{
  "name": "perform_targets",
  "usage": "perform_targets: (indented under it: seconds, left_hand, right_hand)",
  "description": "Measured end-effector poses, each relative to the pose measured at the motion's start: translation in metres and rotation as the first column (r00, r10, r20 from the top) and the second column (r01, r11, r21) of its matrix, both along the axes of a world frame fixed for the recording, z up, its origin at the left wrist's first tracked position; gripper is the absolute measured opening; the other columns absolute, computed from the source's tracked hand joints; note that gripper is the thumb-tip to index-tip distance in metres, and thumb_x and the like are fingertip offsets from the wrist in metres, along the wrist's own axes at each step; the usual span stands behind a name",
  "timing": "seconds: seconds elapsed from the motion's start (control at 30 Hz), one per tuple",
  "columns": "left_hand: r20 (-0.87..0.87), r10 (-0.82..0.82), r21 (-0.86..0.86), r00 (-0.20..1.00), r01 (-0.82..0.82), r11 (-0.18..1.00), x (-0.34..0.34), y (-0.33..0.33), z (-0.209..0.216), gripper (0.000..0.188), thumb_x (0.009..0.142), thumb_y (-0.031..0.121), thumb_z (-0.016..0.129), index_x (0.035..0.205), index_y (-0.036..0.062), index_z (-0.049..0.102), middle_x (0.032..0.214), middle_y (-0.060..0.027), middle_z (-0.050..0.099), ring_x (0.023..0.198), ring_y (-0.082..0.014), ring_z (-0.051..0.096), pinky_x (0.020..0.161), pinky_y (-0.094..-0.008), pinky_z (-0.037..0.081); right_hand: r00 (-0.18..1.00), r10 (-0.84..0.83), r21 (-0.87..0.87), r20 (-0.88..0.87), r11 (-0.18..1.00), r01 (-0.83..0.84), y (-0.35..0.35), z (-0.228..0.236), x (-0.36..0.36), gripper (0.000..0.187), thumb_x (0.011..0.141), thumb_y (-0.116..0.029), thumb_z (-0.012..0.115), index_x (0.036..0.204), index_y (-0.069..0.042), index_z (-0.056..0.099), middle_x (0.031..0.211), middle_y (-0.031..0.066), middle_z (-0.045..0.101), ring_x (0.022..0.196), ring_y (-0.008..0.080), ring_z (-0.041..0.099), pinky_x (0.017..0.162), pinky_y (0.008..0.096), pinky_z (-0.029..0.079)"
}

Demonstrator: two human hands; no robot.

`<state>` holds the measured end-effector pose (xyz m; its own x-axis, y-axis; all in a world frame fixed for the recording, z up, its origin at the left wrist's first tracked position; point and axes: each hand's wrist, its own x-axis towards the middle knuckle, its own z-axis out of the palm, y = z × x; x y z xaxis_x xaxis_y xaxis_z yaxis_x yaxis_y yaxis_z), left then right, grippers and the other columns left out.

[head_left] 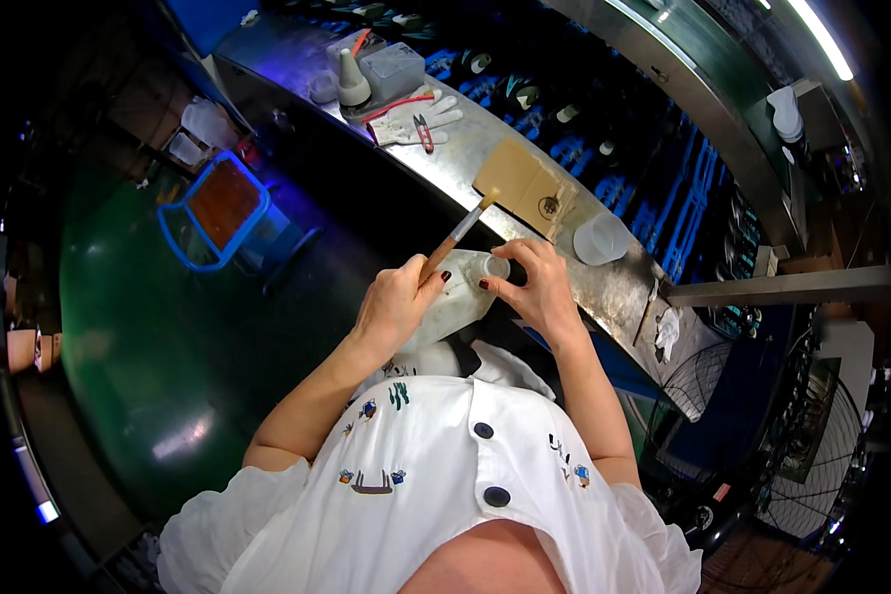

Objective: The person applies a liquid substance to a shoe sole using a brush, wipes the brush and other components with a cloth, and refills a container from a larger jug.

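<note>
My left hand (394, 305) is closed around the wooden handle of a flat brush (455, 240), whose pale bristles point up and away toward the table. Below that hand, a translucent whitish plastic bottle (452, 309) is held tilted in front of my body; my left fingers rest against its side. With thumb and fingers curled, my right hand (542, 289) grips the cap (495, 266) at the bottle's neck. Whether the cap is loose or seated cannot be seen.
A metal table (445, 178) holds a cardboard piece (527, 184), a white cup (601, 240), a glove (406, 124), red snips (424, 135), a cone-topped bottle (352, 81) and a clear box (394, 71). A blue-framed stool (216, 206) stands left, a wire fan (812, 445) right.
</note>
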<state>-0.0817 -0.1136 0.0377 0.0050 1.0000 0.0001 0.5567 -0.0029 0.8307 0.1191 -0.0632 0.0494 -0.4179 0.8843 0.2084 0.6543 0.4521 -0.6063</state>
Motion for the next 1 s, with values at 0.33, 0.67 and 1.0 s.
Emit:
perform_targets:
  seconds: [0.33, 0.67, 1.0]
  left_hand:
    - [-0.062, -0.011, -0.073, 0.998, 0.006, 0.997, 0.006, -0.004, 0.01, 0.021, 0.084, 0.02, 0.053, 0.084, -0.001, 0.049, 0.065, -0.0208, 0.057, 0.06, -0.0369, 0.057, 0.052, -0.042, 0.044]
    - [0.192, 0.072, -0.025, 0.979, -0.069, 0.997, 0.007, -0.021, -0.004, 0.021, 0.084, 0.016, 0.056, 0.08, -0.0044, 0.054, 0.055, -0.0038, 0.052, 0.045, -0.008, 0.049, 0.04, -0.024, 0.04]
    - [0.148, 0.121, -0.155, 0.982, -0.098, 0.983, 0.005, -0.024, -0.013, 0.018, 0.082, 0.014, 0.057, 0.082, -0.0036, 0.056, 0.058, -0.0023, 0.052, 0.048, -0.0063, 0.049, 0.04, -0.0236, 0.043]
  right_hand:
    - [0.967, -0.174, -0.091, -0.188, 0.983, 0.159, 0.023, -0.027, -0.02, 0.029, 0.09, -0.022, 0.038, 0.099, -0.004, 0.058, 0.094, 0.0135, 0.059, 0.089, 0.0303, 0.052, 0.08, 0.0397, 0.039]
    - [0.971, -0.167, -0.201, 0.174, 0.959, 0.201, 0.015, -0.014, -0.039, 0.037, 0.091, -0.031, 0.032, 0.11, -0.007, 0.052, 0.114, 0.0111, 0.052, 0.109, 0.0304, 0.044, 0.094, 0.0481, 0.027]
    - [0.967, -0.22, -0.27, 0.131, 0.93, 0.248, 0.01, -0.049, -0.043, 0.037, 0.09, -0.031, 0.034, 0.114, -0.009, 0.051, 0.117, 0.0108, 0.052, 0.11, 0.0297, 0.045, 0.093, 0.0519, 0.028]
